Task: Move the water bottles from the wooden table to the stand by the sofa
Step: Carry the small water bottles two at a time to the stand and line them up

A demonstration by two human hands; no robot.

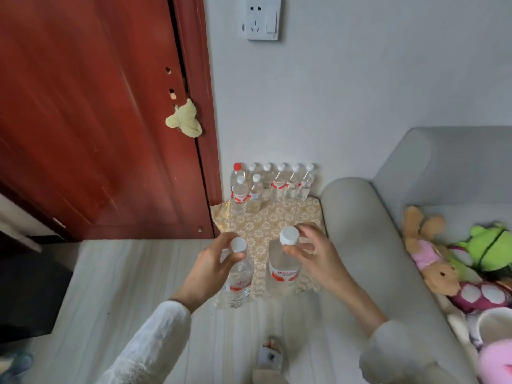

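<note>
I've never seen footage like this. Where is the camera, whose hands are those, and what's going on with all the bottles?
There is no robot here. A person wears one wide-angle camera on the head, looking forward and down, so you see their own arms. The left hand grips a water bottle near its white cap, and the right hand grips a second bottle the same way. Both are over the front of a small stand covered with a patterned cloth, beside a grey sofa. At the back of the stand, by the wall, stand eight more bottles; one has a red cap. Plush toys lie on the sofa.
</note>
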